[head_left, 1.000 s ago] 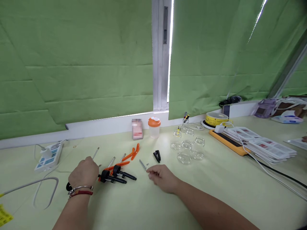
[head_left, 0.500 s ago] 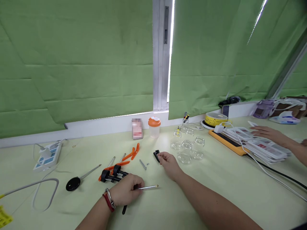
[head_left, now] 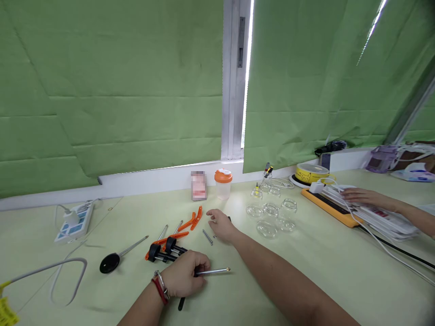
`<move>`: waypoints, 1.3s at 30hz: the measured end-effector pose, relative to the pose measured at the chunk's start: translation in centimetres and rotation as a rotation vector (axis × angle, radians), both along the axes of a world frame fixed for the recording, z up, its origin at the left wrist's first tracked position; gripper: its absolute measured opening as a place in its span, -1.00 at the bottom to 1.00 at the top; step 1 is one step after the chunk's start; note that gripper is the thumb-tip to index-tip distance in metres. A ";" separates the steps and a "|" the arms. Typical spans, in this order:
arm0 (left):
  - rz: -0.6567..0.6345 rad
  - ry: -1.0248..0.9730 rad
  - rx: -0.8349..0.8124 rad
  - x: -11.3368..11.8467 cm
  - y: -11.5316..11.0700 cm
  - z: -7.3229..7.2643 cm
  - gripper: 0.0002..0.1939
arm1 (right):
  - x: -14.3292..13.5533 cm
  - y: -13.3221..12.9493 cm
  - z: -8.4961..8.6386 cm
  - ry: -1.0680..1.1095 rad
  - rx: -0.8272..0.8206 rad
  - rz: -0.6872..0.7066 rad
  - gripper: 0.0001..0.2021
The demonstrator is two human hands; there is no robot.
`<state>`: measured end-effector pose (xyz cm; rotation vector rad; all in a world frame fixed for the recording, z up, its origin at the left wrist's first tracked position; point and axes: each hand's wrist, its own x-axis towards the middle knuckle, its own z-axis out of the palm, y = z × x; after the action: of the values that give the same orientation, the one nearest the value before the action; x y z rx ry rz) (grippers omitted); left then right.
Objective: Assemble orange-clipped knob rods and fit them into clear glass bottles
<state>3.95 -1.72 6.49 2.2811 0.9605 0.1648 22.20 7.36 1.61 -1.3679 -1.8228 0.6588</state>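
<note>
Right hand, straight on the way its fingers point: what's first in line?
Probably the orange piece just left of the right hand, though with height unclear it may pass above.

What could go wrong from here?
1. The right hand is right beside a loose metal pin and a tiny part; a brush could roll or scatter them.
2. The left hand grips a metal rod whose tip points toward the right forearm; pulling that arm back might catch it.
3. Clear containers are to the right of the right hand; a wide sideways swing could tip one.
</note>
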 end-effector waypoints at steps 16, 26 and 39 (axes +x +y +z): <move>0.042 -0.036 0.009 -0.2 0.5 -1.0 -0.93 | -2.0 2.8 1.0 0.038 -0.019 -0.014 -0.80; 0.153 -0.081 -0.135 0.2 0.3 -0.3 -0.82 | 2.5 -1.7 2.5 0.618 -0.111 -0.110 -0.62; 0.241 -0.216 -0.293 0.2 0.6 -1.2 -0.86 | 6.2 -9.4 0.5 0.942 -0.462 -0.076 -0.58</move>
<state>4.16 -1.16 5.27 1.8376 1.0659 0.3434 28.43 -2.05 2.08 -1.0830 -0.8839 1.4436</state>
